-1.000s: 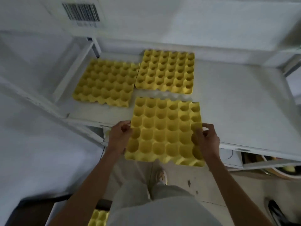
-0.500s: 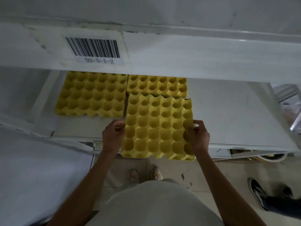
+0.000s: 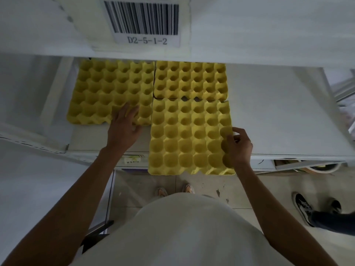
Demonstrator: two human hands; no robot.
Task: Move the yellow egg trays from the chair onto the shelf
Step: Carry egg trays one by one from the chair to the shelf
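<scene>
Yellow egg trays (image 3: 190, 135) lie three together on the white shelf (image 3: 278, 112), nearest overhanging its front edge; right hand (image 3: 237, 145) pinches its side, left hand (image 3: 124, 125) rests spread on another, beneath a barcode label (image 3: 145, 22).

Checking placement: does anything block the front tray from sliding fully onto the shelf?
Yes: the back right tray sits directly behind the front tray, edges touching, and the front tray overhangs the shelf edge. Bare shelf lies to its right.
</scene>
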